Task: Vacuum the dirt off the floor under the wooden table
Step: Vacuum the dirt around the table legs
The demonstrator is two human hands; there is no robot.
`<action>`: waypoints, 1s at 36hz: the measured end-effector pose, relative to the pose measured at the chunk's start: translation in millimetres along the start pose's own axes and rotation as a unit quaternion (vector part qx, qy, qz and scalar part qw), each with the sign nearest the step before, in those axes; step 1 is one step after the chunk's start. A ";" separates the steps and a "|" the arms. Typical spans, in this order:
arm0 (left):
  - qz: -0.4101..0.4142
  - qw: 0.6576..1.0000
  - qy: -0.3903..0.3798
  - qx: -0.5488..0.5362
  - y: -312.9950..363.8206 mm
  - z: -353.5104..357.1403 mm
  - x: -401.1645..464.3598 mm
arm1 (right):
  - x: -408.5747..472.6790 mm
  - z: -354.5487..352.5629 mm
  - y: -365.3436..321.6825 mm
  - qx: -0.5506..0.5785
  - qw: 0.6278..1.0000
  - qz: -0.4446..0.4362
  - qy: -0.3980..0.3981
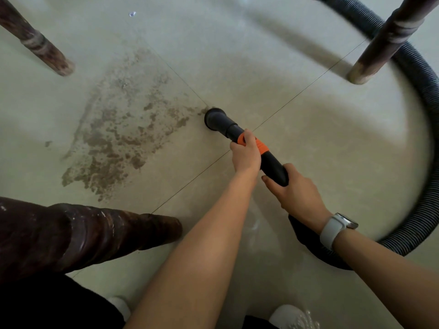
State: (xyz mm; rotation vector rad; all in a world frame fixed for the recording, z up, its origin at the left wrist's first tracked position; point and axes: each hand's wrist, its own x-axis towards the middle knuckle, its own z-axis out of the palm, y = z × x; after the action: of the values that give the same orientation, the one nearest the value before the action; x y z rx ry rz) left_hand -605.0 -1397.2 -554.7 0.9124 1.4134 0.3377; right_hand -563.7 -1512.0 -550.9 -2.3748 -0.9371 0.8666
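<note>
A patch of brown dirt (123, 129) spreads across the pale tiled floor (237, 67) in the left-centre of the frame, thickest toward its lower end and thinning toward the upper right. The round black nozzle (215, 119) of the vacuum wand (270, 162) sits on the floor at the right edge of that patch, just where two tile seams meet.

The left hand (245, 154) grips the wand at its orange collar (260, 146), fingers curled round it (the thumb lies over the top). The right hand (294, 193), lower and further right in the frame, holds the black tube behind it, fingers wrapped underneath; a white-strapped watch (335, 230) sits on that wrist.

From under the right forearm a grey ribbed hose (422, 162) loops out along the right edge of the frame and up to the top.

Three dark wooden table legs (38, 43) stand around the dirt: one at upper left, one at upper right, one large at lower left. White shoes (292, 317) show at the bottom edge.
</note>
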 end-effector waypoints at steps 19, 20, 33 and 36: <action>-0.018 0.997 -0.074 0.009 29.1 -5.4 38.0 | 37.3 -6.1 -20.0 0.062 0.997 0.004 -0.035; -0.019 0.997 -0.078 0.008 28.8 -7.4 38.5 | 37.2 -5.1 -20.5 0.063 0.997 0.003 -0.036; 0.002 0.998 -0.039 -0.048 8.7 -29.5 27.9 | 23.2 4.5 -25.3 0.036 0.997 -0.030 -0.068; 0.012 0.997 -0.015 -0.073 -1.0 -37.0 23.8 | 18.3 7.4 -28.2 0.029 0.995 -0.044 -0.089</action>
State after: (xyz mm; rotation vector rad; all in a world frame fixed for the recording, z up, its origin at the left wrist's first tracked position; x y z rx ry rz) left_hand -635.6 -1368.7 -568.2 0.8121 1.3335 0.4383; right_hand -570.8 -1478.6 -546.5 -2.2174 -1.0606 1.0701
